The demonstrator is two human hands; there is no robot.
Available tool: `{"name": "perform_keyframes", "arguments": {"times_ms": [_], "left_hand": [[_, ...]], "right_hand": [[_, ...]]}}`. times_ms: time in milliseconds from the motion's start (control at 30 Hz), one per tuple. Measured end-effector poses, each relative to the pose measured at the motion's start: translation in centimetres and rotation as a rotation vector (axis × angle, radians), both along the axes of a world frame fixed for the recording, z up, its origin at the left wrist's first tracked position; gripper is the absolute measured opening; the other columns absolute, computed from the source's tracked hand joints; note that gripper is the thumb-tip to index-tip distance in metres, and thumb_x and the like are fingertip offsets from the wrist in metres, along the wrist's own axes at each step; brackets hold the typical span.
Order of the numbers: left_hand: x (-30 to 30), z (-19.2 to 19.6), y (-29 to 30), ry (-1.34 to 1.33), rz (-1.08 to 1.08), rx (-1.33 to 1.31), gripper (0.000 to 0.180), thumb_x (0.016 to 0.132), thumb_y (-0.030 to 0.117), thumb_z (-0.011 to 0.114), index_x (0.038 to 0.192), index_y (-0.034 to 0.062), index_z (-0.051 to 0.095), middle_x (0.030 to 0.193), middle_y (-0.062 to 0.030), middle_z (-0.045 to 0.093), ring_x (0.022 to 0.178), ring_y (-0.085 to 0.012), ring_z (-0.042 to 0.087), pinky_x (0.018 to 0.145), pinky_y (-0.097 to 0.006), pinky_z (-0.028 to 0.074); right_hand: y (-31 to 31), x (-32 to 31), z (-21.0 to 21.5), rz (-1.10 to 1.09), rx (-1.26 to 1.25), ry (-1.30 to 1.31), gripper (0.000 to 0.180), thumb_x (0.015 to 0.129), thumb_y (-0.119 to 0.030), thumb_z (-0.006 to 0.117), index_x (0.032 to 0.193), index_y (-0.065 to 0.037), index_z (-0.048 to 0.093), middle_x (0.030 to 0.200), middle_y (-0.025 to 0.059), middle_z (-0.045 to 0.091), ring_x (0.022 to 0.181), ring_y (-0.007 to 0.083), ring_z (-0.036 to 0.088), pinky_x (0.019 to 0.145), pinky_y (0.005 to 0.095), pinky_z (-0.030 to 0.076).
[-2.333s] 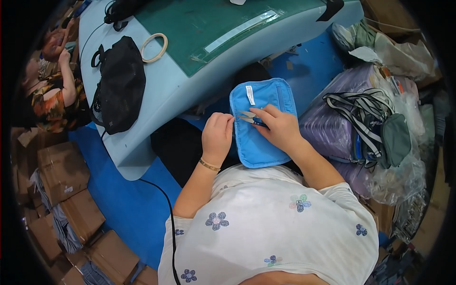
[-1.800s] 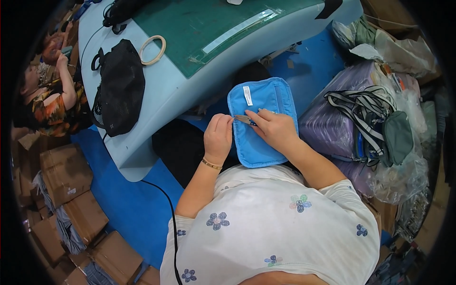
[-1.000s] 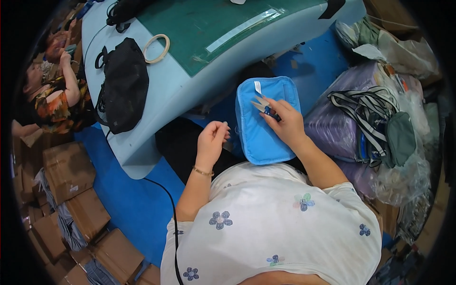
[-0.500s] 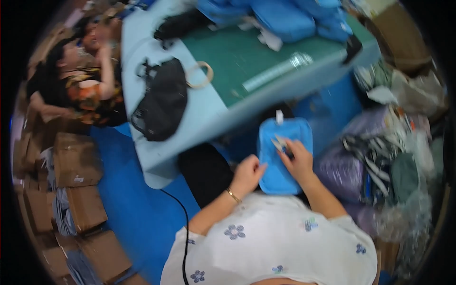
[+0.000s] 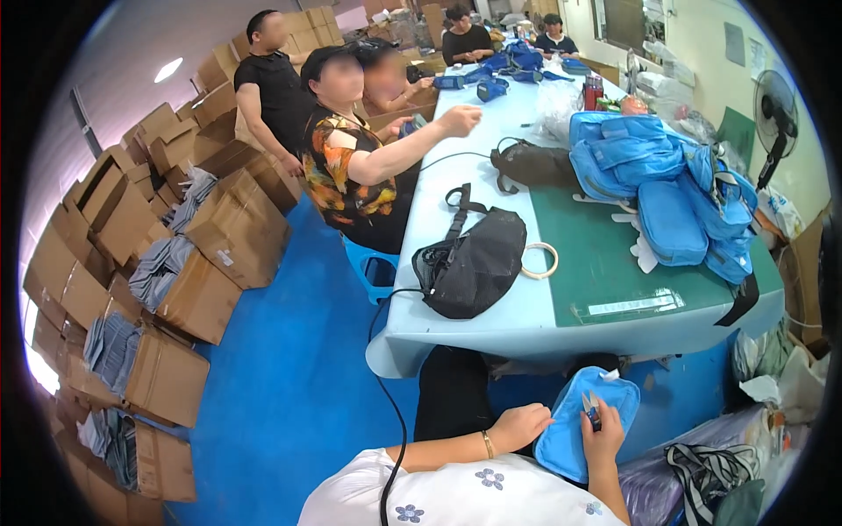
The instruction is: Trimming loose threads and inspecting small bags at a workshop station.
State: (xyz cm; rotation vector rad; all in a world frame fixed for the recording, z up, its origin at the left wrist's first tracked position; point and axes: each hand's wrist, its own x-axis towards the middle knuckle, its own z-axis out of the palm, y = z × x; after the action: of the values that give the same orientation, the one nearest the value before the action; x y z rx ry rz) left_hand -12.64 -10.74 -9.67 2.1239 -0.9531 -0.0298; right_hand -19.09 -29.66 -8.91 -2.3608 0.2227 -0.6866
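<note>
A light blue fabric pouch (image 5: 561,443) with rounded corners and a small white tag lies across my lap, in front of the table. At its left edge my left hand (image 5: 519,427) is closed, the fingertips gripping the rim. My right hand (image 5: 603,438) rests over the pouch's right side, wrapped around small thread snips (image 5: 592,412). The snips' blades point up and away from me and stand slightly apart. Whether any thread lies between the blades is too small to tell.
A pale blue table (image 5: 395,337) bears a black bag (image 5: 478,267), a tape ring (image 5: 554,261), a green mat (image 5: 570,302) and heaped blue bags (image 5: 671,223). Cardboard boxes (image 5: 167,381) line the left. Plastic-wrapped goods (image 5: 675,451) sit right. A co-worker (image 5: 351,167) sits at the table's left side.
The view has tilted up, showing more of the table and several people. In the picture, my hands and the pouch sit lower and further right. The snips remain in my right hand.
</note>
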Motion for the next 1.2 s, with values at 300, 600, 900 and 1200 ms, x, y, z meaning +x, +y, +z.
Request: {"name": "perform_keyframes", "arguments": {"times_ms": [300, 600, 900, 1200], "left_hand": [[-1.0, -1.4, -1.6, 0.630, 0.153, -0.232, 0.016, 0.094, 0.019, 0.049, 0.087, 0.0043, 0.048, 0.080, -0.0136, 0.051, 0.070, -0.0214, 0.050, 0.064, -0.033, 0.043], [-0.3, -5.4, -4.7, 0.253, 0.276, -0.293, 0.016, 0.095, 0.018, 0.044, 0.089, 0.0026, 0.046, 0.081, -0.0218, 0.052, 0.077, -0.0426, 0.052, 0.066, -0.045, 0.043], [5.1, 2.0, -4.9, 0.021, -0.197, -0.120, 0.022, 0.096, 0.019, 0.043, 0.083, 0.0019, 0.049, 0.076, -0.0159, 0.049, 0.070, -0.0345, 0.051, 0.062, -0.041, 0.042], [6.5, 8.2, -6.2, 0.645, -0.633, -0.139, 0.007, 0.095, 0.008, 0.048, 0.092, 0.0018, 0.050, 0.083, -0.0008, 0.051, 0.073, -0.0067, 0.045, 0.068, -0.019, 0.039]], "right_hand": [[0.6, 0.3, 0.2, -0.037, 0.026, 0.006, 0.038, 0.071, -0.009, 0.073, 0.107, -0.008, 0.062, 0.074, 0.0078, 0.054, 0.060, 0.0220, 0.055, 0.052, 0.0316, 0.045], [2.6, -0.5, -0.6, -0.151, 0.258, -0.034, 0.036, 0.075, -0.010, 0.070, 0.109, -0.003, 0.060, 0.081, 0.0092, 0.055, 0.073, 0.0233, 0.055, 0.063, 0.0316, 0.045], [1.9, -1.2, 4.9, 0.000, 0.451, -0.207, 0.039, 0.076, -0.018, 0.070, 0.112, -0.007, 0.059, 0.086, 0.0087, 0.056, 0.070, 0.0218, 0.056, 0.060, 0.0307, 0.046], [-4.0, -1.1, 8.2, -0.214, 0.147, -0.150, 0.034, 0.078, -0.022, 0.069, 0.107, -0.009, 0.057, 0.088, 0.0074, 0.064, 0.074, 0.0254, 0.063, 0.060, 0.0332, 0.050]]}}
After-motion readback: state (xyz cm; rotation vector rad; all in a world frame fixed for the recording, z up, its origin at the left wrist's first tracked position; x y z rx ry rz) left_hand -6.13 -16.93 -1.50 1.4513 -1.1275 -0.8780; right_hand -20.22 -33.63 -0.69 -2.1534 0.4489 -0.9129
